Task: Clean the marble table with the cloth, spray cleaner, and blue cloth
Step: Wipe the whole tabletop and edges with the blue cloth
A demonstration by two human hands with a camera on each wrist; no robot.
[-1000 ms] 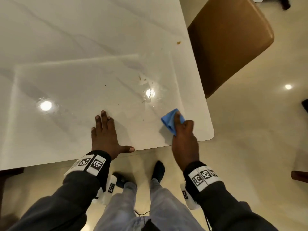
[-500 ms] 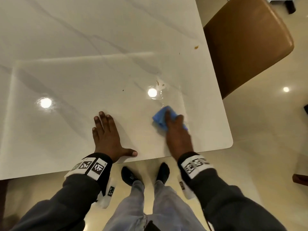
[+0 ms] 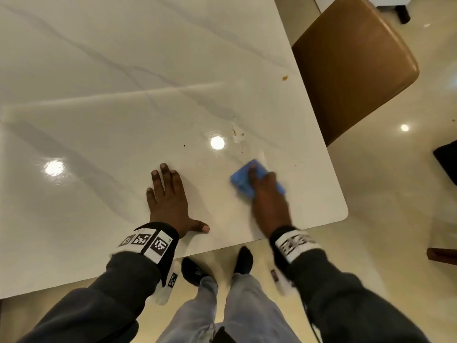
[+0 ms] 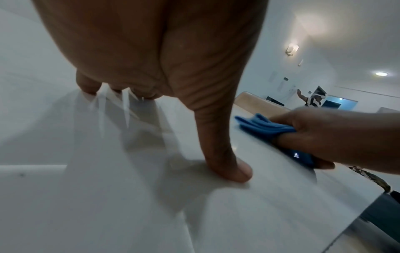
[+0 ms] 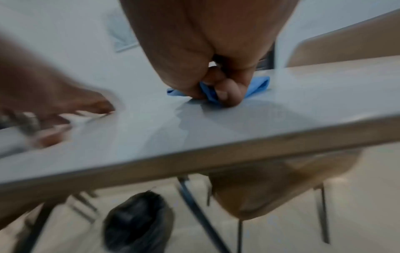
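Note:
My right hand (image 3: pixel 265 188) grips a folded blue cloth (image 3: pixel 241 178) and presses it on the white marble table (image 3: pixel 111 70) near the front right corner. In the right wrist view its fingers curl round the blue cloth (image 5: pixel 257 85). The left wrist view shows the same blue cloth (image 4: pixel 264 127) bunched under that hand. My left hand (image 3: pixel 168 196) lies flat on the table to the left, fingers straight and thumb (image 4: pixel 227 164) spread out. A wet smear with brown specks (image 3: pixel 236 134) sits just beyond the cloth. No spray cleaner is in view.
A tan padded chair (image 3: pixel 353 63) stands at the table's right side. A small orange crumb (image 3: pixel 285 78) lies near the right edge. My feet in dark socks (image 3: pixel 243 259) stand on the glossy floor below the front edge. Another person (image 4: pixel 311 101) is far off.
My right hand has slid the blue cloth leftward and further onto the table, away from the front right corner. The left hand stays planted flat.

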